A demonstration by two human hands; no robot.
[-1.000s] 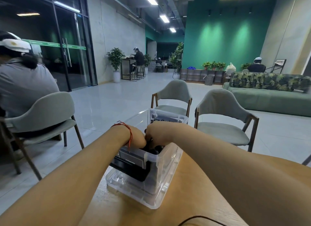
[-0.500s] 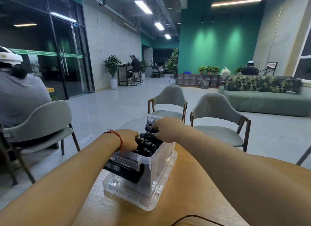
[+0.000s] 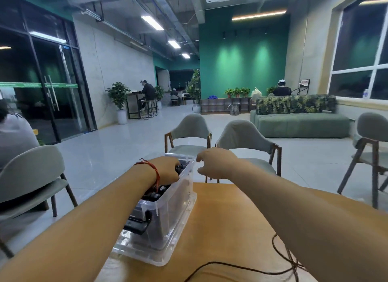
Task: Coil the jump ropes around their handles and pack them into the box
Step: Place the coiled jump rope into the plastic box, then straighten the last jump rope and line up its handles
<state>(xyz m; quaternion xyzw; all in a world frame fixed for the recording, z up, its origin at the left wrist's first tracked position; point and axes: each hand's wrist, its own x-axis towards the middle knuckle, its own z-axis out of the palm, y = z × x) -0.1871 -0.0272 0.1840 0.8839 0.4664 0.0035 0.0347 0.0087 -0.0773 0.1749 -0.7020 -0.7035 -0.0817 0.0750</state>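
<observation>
Inside clear plastic box (image 3: 168, 225), left hand (image 3: 165, 172) on ribbed black handles (image 3: 156, 194) (grip unclear).

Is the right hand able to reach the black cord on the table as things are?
Probably yes. The right hand holds nothing, and the cord lies bare on the table beside that forearm, with nothing over it.

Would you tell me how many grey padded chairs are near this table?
4. A left chair with a person seated, a centre-left chair and centre-right chair beyond the box, and a right chair. Others may sit out of frame.
</observation>
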